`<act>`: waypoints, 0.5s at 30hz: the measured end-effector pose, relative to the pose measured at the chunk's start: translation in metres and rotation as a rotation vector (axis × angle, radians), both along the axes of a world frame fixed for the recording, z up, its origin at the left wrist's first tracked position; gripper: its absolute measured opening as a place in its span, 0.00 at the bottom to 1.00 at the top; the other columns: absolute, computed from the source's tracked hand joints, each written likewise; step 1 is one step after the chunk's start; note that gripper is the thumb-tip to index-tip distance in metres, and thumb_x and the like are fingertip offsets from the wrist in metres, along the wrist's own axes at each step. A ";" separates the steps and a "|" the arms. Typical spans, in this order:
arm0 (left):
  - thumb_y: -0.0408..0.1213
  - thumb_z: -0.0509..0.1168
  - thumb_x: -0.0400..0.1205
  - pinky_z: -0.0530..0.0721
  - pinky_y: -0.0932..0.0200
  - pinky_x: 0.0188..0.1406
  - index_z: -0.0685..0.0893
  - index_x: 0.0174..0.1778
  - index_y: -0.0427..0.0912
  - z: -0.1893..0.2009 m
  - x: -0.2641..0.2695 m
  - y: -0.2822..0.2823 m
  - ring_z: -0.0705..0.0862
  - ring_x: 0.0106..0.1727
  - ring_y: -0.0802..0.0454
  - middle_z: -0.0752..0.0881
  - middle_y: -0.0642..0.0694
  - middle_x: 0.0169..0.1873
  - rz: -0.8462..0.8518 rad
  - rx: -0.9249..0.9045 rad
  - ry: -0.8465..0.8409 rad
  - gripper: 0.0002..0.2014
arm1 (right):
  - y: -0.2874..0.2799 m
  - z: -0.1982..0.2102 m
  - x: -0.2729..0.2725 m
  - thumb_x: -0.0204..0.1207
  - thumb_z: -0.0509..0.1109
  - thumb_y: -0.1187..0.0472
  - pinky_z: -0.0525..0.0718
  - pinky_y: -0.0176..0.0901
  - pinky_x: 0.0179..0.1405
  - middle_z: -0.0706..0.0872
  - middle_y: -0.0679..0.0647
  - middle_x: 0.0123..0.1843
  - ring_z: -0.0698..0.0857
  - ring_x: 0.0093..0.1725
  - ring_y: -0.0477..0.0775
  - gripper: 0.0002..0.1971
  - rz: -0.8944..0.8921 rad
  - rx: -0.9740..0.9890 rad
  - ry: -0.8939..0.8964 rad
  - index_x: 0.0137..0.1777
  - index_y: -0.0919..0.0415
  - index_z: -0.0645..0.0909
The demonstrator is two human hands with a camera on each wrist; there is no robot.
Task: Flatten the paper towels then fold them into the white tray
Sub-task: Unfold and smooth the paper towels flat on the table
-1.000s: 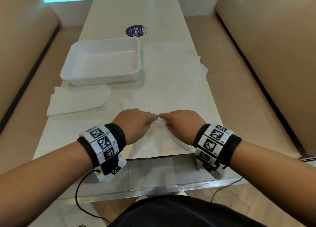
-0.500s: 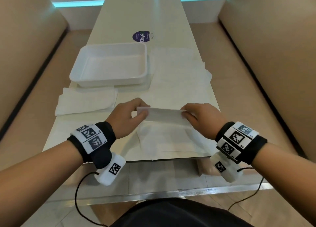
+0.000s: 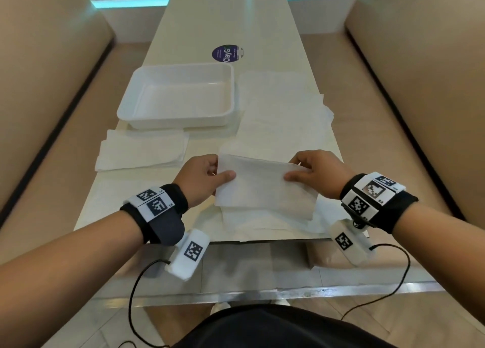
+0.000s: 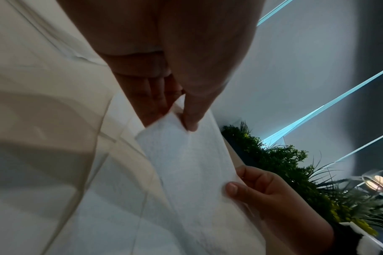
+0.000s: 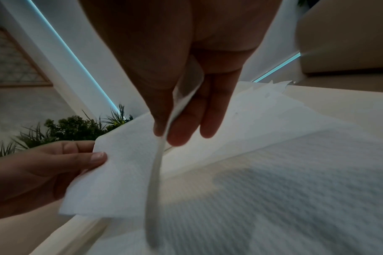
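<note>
A folded white paper towel (image 3: 262, 185) is held up just above the table's near end. My left hand (image 3: 210, 176) pinches its left edge between thumb and fingers, seen as my left hand (image 4: 179, 113) on the paper towel (image 4: 186, 163). My right hand (image 3: 301, 170) pinches the right edge, seen as my right hand (image 5: 164, 134) on the paper towel (image 5: 120, 163). The white tray (image 3: 181, 114) stands further back on the left, with nothing in it. Flat towels (image 3: 280, 111) lie spread on the table beside it and under the held one.
A small stack of folded towels (image 3: 141, 151) lies in front of the tray on the left. A round purple sticker (image 3: 225, 54) is behind the tray. Padded beige benches (image 3: 52, 85) flank the narrow table (image 3: 231, 20). Plants (image 4: 284, 163) show behind the seats.
Both hands were pressing together on a towel lying flat. They have since moved apart and lifted the folded towel off the table, each pinching one end.
</note>
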State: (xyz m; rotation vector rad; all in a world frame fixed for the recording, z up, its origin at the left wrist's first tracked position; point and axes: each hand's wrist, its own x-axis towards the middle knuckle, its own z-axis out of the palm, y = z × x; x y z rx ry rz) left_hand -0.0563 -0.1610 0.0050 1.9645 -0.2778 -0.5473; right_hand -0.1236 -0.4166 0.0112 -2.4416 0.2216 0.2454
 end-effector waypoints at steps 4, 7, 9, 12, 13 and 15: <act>0.38 0.68 0.82 0.87 0.50 0.50 0.85 0.55 0.44 -0.006 -0.001 0.011 0.89 0.52 0.49 0.90 0.49 0.50 0.037 0.053 -0.055 0.08 | 0.006 -0.006 0.003 0.70 0.78 0.50 0.80 0.45 0.42 0.86 0.54 0.45 0.83 0.44 0.54 0.13 0.025 -0.003 0.031 0.51 0.55 0.83; 0.40 0.67 0.83 0.86 0.42 0.57 0.84 0.56 0.41 -0.011 0.000 0.024 0.88 0.53 0.47 0.90 0.48 0.51 0.032 0.131 -0.090 0.10 | 0.013 -0.009 0.005 0.69 0.78 0.49 0.75 0.39 0.45 0.82 0.48 0.49 0.80 0.45 0.49 0.19 0.052 -0.047 0.046 0.57 0.53 0.80; 0.40 0.67 0.83 0.85 0.41 0.59 0.84 0.58 0.41 -0.010 0.001 0.034 0.88 0.54 0.47 0.89 0.48 0.52 0.027 0.152 -0.095 0.11 | 0.019 -0.011 0.001 0.68 0.78 0.48 0.74 0.38 0.45 0.80 0.46 0.53 0.78 0.44 0.47 0.23 0.093 -0.112 0.015 0.60 0.52 0.76; 0.39 0.67 0.83 0.85 0.46 0.59 0.84 0.61 0.41 -0.003 0.004 0.050 0.88 0.54 0.50 0.89 0.47 0.54 0.065 0.117 -0.066 0.12 | 0.028 -0.014 -0.008 0.66 0.78 0.45 0.75 0.41 0.45 0.76 0.44 0.54 0.76 0.49 0.47 0.25 0.198 -0.218 -0.071 0.58 0.51 0.72; 0.38 0.67 0.83 0.86 0.49 0.58 0.84 0.61 0.42 0.000 0.005 0.056 0.88 0.53 0.51 0.89 0.48 0.54 0.083 0.110 -0.060 0.12 | 0.030 -0.016 -0.010 0.65 0.78 0.45 0.77 0.42 0.47 0.75 0.44 0.54 0.75 0.51 0.48 0.26 0.240 -0.232 -0.076 0.58 0.51 0.72; 0.38 0.67 0.82 0.86 0.53 0.54 0.85 0.59 0.45 0.004 0.010 0.072 0.89 0.51 0.54 0.90 0.51 0.52 0.111 0.108 -0.061 0.10 | 0.034 -0.021 -0.014 0.64 0.78 0.42 0.77 0.44 0.52 0.76 0.45 0.57 0.74 0.55 0.49 0.27 0.331 -0.266 -0.050 0.59 0.51 0.73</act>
